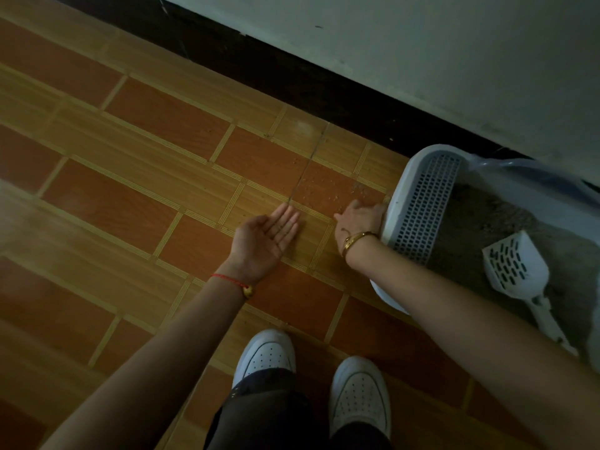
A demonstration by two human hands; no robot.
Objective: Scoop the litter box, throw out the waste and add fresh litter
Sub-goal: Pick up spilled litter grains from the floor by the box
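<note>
Two hands are out in front of me, low over the tiled floor (146, 157). My left hand (268, 237) is turned palm up with the fingers straight and together, holding nothing, well clear of the box. My right hand (358, 220) lies palm down on the floor, fingers loose and low against the tile with nothing in them that I can see, its edge right against the near rim of the litter box (422, 151).

The litter box sits on the floor by the dark skirting board (292, 76) under the pale wall (422, 43). Its left end has a white grid shelf (422, 209), and the rest holds grey litter (470, 228). The white slotted scoop (516, 267) lies on the litter, blade toward the grid and handle pointing back toward me. A clear plastic bag (526, 177) is draped over the far side of the box.

Small crumbs of spilled litter (324, 186) are scattered on the tile just beyond my right hand's fingers. A red string (232, 280) is on my left wrist and a gold bracelet (357, 238) on my right. My white shoes (264, 355) stand below, side by side.
</note>
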